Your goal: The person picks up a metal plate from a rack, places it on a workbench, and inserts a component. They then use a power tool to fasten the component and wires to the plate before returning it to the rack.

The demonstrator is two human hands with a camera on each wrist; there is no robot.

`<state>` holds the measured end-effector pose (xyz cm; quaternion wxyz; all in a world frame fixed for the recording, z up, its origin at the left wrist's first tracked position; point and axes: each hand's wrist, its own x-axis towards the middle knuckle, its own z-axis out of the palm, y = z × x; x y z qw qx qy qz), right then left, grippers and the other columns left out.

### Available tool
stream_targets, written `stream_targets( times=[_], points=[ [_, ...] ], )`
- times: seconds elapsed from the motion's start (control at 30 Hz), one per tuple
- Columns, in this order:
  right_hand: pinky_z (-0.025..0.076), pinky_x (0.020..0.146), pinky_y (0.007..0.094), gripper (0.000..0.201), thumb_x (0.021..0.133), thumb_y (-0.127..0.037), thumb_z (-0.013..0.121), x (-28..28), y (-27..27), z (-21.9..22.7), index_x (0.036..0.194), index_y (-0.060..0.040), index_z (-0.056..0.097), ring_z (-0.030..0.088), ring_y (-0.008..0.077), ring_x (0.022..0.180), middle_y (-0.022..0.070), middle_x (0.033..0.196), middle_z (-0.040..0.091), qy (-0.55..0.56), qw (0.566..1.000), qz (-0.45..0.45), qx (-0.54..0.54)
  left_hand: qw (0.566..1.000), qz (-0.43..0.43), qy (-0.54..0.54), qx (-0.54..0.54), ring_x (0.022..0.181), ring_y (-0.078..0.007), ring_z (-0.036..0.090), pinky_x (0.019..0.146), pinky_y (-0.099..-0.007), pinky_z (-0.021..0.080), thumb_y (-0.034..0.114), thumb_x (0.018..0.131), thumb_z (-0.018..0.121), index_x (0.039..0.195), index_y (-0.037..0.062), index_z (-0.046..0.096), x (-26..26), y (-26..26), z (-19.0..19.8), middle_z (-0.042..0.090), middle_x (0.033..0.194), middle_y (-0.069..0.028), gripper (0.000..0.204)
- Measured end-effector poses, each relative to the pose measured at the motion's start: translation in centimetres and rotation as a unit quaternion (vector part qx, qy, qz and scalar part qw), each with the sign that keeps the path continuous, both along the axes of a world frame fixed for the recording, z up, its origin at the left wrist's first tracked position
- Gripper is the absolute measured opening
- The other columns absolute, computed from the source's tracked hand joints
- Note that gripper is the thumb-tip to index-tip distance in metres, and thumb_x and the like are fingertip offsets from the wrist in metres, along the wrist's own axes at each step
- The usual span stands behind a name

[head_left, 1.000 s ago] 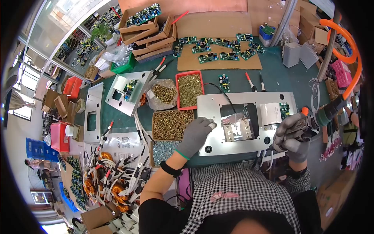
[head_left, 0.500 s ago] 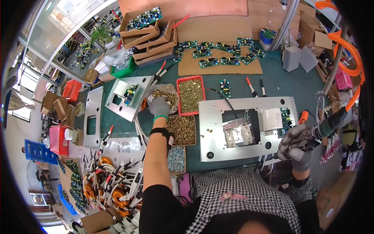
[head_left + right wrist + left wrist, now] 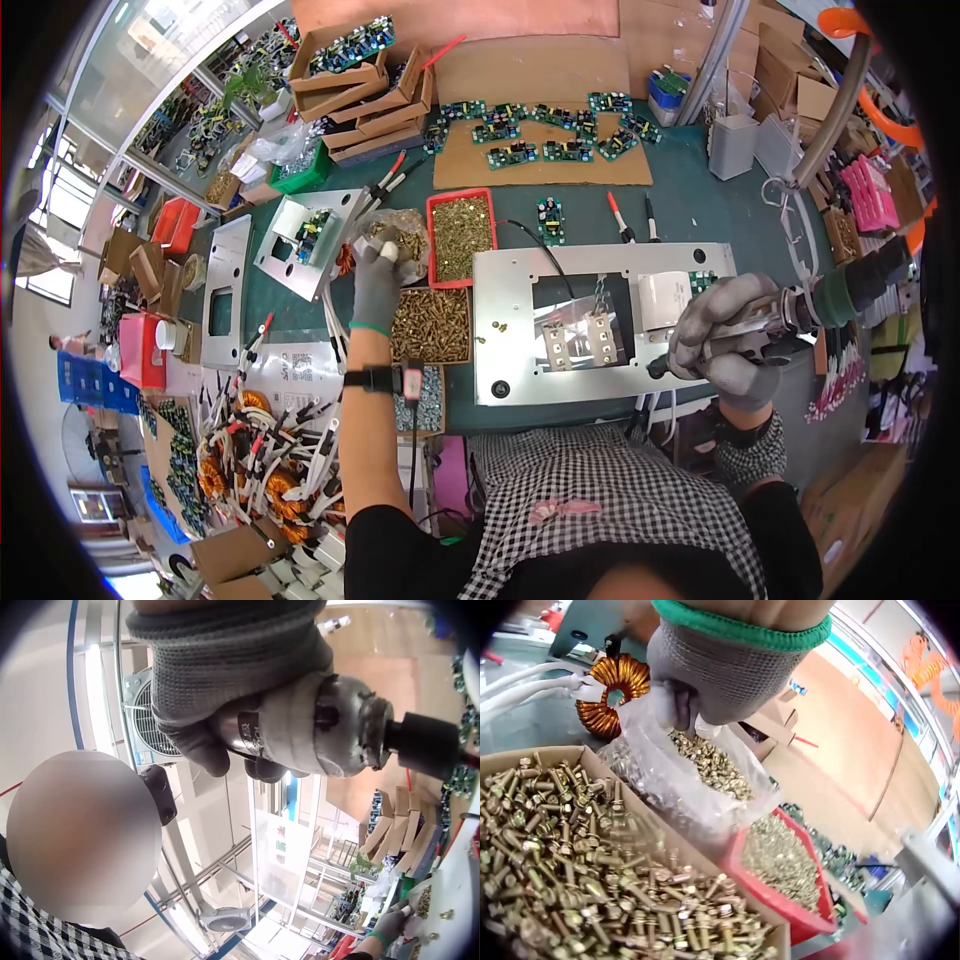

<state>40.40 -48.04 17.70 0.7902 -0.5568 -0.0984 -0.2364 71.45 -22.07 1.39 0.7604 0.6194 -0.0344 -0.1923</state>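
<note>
The left hand (image 3: 377,290), gloved in grey, is at the clear plastic bag (image 3: 408,228) of brass-coloured hardware. In the left wrist view its bent fingers (image 3: 682,712) touch the opening of the bag (image 3: 682,787); what lies between the fingertips is hidden. The gloved right hand (image 3: 725,340) grips a metal-bodied power tool (image 3: 792,312) above the right end of a silver metal plate (image 3: 508,285). In the right wrist view, its fingers wrap the tool (image 3: 289,731). A few small brass pieces (image 3: 499,327) lie on the plate's left part, beside the cutout.
A red tray (image 3: 432,240) of small fasteners and a cardboard box (image 3: 469,345) of bolts stand between bag and plate. Circuit boards (image 3: 512,153) lie on cardboard behind. Another panel (image 3: 270,240) with a board is at left, above ring coils (image 3: 285,490) and cables.
The left hand has moved off the plate, left and back to the bag, leaving small brass pieces visible on the plate. The right hand keeps its grip on the tool. The head view has shifted slightly.
</note>
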Motion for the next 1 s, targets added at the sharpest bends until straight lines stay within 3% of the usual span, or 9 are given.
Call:
stream_targets(
  times=[0.03, 0.13, 0.17, 0.27, 0.47, 0.5, 0.6, 0.8, 1.0],
  points=[
    [0.049, 0.046, 0.0294, 0.045, 0.074, -0.004, 0.069, 0.9, -0.5, 0.2, 0.114, -0.0012, 0.047, 0.063, 0.0223, 0.073, 0.0169, 0.093, 0.06, -0.055, 0.997, 0.033, -0.033, 0.996, -0.04, 0.028, -0.078, 0.073, -0.013, 0.058, 0.065, -0.0247, 0.051, 0.016, 0.094, 0.053, 0.126, -0.0023, 0.047, -2.6, -0.8, 1.0, 0.059, 0.087, -0.0049, 0.037],
    [0.046, 0.043, 0.0296, 0.045, 0.075, -0.004, 0.068, 2.6, -0.3, 1.4, 0.115, -0.0014, 0.047, 0.061, 0.022, 0.072, 0.0161, 0.098, 0.06, -0.117, 0.989, 0.088, 0.032, 0.969, -0.139, 0.124, -0.164, 0.072, -0.013, 0.058, 0.064, -0.0261, 0.051, 0.027, 0.093, 0.058, 0.122, -0.0017, 0.048, -12.8, -4.1, 5.1, 0.058, 0.087, -0.0045, 0.042],
    [0.045, 0.042, 0.0305, 0.045, 0.077, -0.004, 0.066, 3.3, -0.7, 1.7, 0.116, -0.0013, 0.045, 0.06, 0.0221, 0.072, 0.0152, 0.101, 0.059, -0.151, 0.98, 0.129, 0.021, 0.961, -0.145, 0.154, -0.175, 0.075, -0.0133, 0.058, 0.066, -0.0266, 0.052, 0.026, 0.091, 0.06, 0.119, -0.0004, 0.049, -15.7, -5.4, 6.5, 0.056, 0.09, -0.0041, 0.04],
    [0.05, 0.048, 0.0332, 0.045, 0.078, -0.004, 0.064, 3.7, -0.5, 2.5, 0.118, -0.0025, 0.044, 0.062, 0.0239, 0.075, 0.0156, 0.1, 0.059, -0.207, 0.971, 0.113, 0.027, 0.93, -0.143, 0.246, -0.233, 0.084, -0.0132, 0.059, 0.073, -0.0259, 0.054, 0.017, 0.085, 0.068, 0.119, 0.0017, 0.05, -21.6, -9.1, 6.4, 0.053, 0.09, -0.0019, 0.041],
    [0.054, 0.053, 0.0351, 0.045, 0.078, -0.004, 0.063, 2.9, -2.4, 1.8, 0.119, -0.0026, 0.046, 0.063, 0.0264, 0.073, 0.0166, 0.097, 0.06, -0.203, 0.965, 0.166, 0.004, 0.881, -0.168, 0.241, -0.371, 0.082, -0.0109, 0.055, 0.066, -0.0216, 0.048, 0.011, 0.083, 0.07, 0.123, 0.0042, 0.052, -25.3, -11.2, 3.3, 0.056, 0.096, -0.0022, 0.045],
    [0.054, 0.053, 0.0352, 0.045, 0.078, -0.004, 0.063, 2.4, -1.7, 1.6, 0.119, -0.0025, 0.046, 0.063, 0.0266, 0.073, 0.0167, 0.097, 0.06, -0.198, 0.968, 0.146, 0.05, 0.885, -0.162, 0.255, -0.354, 0.08, -0.0088, 0.054, 0.056, -0.0195, 0.038, 0.012, 0.081, 0.072, 0.12, 0.0079, 0.054, -26.0, -11.4, 3.1, 0.057, 0.095, 0.0006, 0.044],
    [0.054, 0.053, 0.0351, 0.044, 0.079, -0.005, 0.063, 1.9, -0.8, 1.4, 0.12, -0.0023, 0.046, 0.064, 0.0273, 0.075, 0.0174, 0.098, 0.06, -0.203, 0.963, 0.123, 0.13, 0.883, -0.153, 0.288, -0.338, 0.073, -0.0083, 0.054, 0.055, -0.0195, 0.038, 0.018, 0.079, 0.074, 0.113, 0.0085, 0.057, -27.1, -12.0, 2.7, 0.056, 0.087, 0.0014, 0.039],
    [0.055, 0.055, 0.0351, 0.044, 0.08, -0.005, 0.062, 0.9, -2.5, -0.1, 0.12, -0.0021, 0.046, 0.065, 0.0286, 0.077, 0.0178, 0.098, 0.06, -0.206, 0.957, 0.161, 0.124, 0.898, -0.15, 0.219, -0.35, 0.065, -0.0091, 0.052, 0.054, -0.0196, 0.041, 0.022, 0.079, 0.075, 0.114, 0.0063, 0.059, -29.2, -13.3, 2.0, 0.059, 0.085, -0.0014, 0.042],
    [0.055, 0.056, 0.0368, 0.044, 0.078, -0.004, 0.06, 0.7, -3.8, -2.0, 0.119, -0.002, 0.046, 0.064, 0.0286, 0.075, 0.0183, 0.094, 0.06, -0.237, 0.944, 0.201, 0.111, 0.878, -0.154, 0.26, -0.37, 0.061, -0.0078, 0.051, 0.05, -0.0192, 0.04, 0.028, 0.077, 0.077, 0.114, 0.0041, 0.058, -30.5, -13.7, 2.0, 0.058, 0.08, -0.0015, 0.047]
  ],
)
